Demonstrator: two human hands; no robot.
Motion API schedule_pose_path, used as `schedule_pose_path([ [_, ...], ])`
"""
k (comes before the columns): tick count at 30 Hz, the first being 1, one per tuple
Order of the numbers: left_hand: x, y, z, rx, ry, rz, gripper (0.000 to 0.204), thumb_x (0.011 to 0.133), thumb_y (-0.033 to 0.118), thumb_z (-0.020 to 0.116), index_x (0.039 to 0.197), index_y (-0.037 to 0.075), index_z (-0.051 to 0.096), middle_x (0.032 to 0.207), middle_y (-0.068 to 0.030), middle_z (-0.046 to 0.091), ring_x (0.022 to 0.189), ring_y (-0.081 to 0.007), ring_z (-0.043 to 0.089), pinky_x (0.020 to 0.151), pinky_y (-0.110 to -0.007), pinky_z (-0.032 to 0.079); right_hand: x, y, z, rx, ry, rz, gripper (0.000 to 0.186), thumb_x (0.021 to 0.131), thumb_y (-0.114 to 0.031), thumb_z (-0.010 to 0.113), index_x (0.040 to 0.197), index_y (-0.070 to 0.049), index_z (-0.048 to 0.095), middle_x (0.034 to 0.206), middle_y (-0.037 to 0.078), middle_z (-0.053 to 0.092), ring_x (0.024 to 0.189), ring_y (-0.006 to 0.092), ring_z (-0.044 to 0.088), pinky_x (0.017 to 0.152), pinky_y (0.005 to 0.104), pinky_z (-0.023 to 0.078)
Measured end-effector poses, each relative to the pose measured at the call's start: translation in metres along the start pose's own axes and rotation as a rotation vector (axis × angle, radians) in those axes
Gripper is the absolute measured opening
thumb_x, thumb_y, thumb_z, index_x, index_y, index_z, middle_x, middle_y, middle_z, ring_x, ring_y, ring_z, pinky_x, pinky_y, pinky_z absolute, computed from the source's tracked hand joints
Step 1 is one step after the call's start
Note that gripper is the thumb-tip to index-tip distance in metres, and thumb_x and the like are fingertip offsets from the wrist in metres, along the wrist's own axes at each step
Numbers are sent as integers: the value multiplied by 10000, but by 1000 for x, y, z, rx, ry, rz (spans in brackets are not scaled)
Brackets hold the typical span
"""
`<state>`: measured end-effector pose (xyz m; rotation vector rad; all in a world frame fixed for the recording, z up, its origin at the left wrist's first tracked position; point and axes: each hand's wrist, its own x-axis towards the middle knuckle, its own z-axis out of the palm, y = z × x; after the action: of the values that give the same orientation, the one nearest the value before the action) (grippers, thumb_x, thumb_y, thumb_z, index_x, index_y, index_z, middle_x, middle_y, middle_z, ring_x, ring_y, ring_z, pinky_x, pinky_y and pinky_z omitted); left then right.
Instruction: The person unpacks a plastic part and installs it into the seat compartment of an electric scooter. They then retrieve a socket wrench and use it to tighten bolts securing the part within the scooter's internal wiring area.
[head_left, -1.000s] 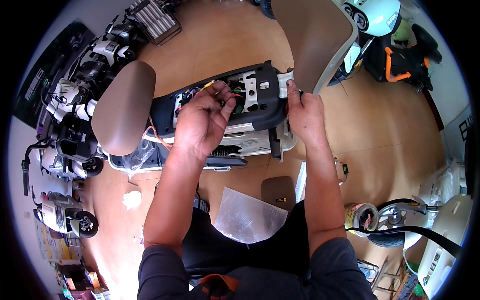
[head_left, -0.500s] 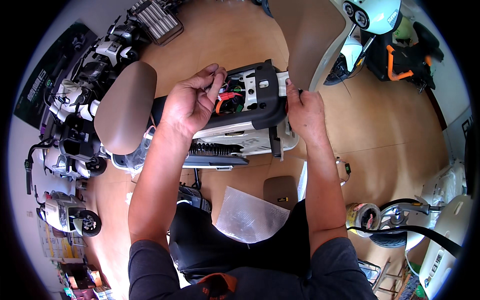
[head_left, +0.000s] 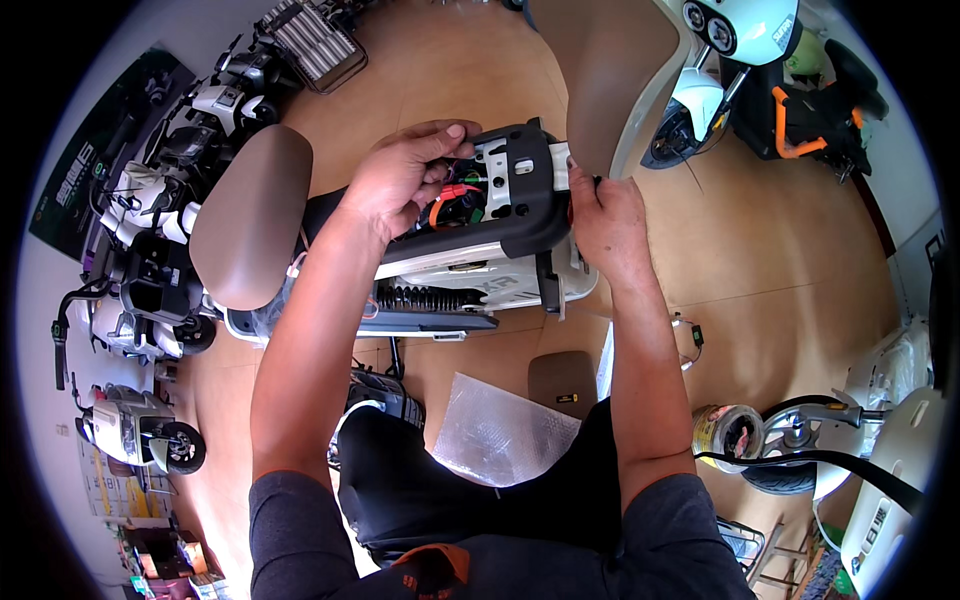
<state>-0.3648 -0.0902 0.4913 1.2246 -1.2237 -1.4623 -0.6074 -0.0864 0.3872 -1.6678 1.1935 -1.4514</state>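
My left hand (head_left: 395, 185) has its fingers curled above the left part of an opened scooter compartment (head_left: 512, 230), next to red and orange wiring (head_left: 458, 192); what it holds, if anything, is hidden. My right hand (head_left: 610, 225) grips the white bracket (head_left: 560, 160) at the compartment's right end, below a raised brown seat panel (head_left: 610, 70). A brown cushion (head_left: 245, 215) lies at the left. Below the compartment show a coil spring (head_left: 420, 298) and a white body panel.
Several scooters (head_left: 150, 430) line the left wall. Another scooter (head_left: 740, 30) stands at upper right, a white one (head_left: 880, 490) at lower right with a round container (head_left: 720, 435) beside it. A clear bubbled sheet (head_left: 500, 430) and brown pad (head_left: 560, 370) lie below.
My left hand has moved up and away from me, turning its fingers rightward; the yellow item once at its fingertips no longer shows. My right hand has stayed on the bracket.
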Motion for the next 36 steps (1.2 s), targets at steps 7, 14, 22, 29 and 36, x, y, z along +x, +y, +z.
schedule_pose_path([
  [7,11,-9,15,718,35,221,279,1056,184,643,1239,-13,716,1037,-65,718,970,-136,665,910,-292,536,-1,-3,0,16,17,-19,552,1032,-58,550,1558,-45,382,1435,256,577,1334,439,565,1092,467,470],
  [14,14,-10,23,881,92,210,247,1015,167,714,1156,-35,731,1053,-76,753,984,-129,670,918,-287,530,-4,-24,-4,-188,91,-120,602,1014,-46,546,1586,-67,362,1427,263,583,1253,475,606,1045,513,504],
  [22,31,-23,16,796,94,280,372,951,295,797,1065,-56,753,896,-106,759,828,-146,666,802,-311,537,-3,-23,-4,-222,96,-122,617,1005,-59,558,1587,-58,353,1380,279,607,1216,481,625,1013,525,520],
  [29,34,-22,18,790,79,236,296,974,211,781,1120,-45,750,1016,-74,779,950,-121,699,900,-293,553,-1,-16,-4,-238,107,-134,514,1019,-94,555,1514,-43,426,1309,279,642,1168,494,634,979,526,526],
  [36,22,-41,29,1010,339,522,331,918,297,830,1028,-9,764,889,-96,770,816,-148,702,791,-292,545,0,-12,0,-281,130,-117,300,1018,-120,570,1299,-15,572,1170,290,673,1092,511,630,920,538,518],
])
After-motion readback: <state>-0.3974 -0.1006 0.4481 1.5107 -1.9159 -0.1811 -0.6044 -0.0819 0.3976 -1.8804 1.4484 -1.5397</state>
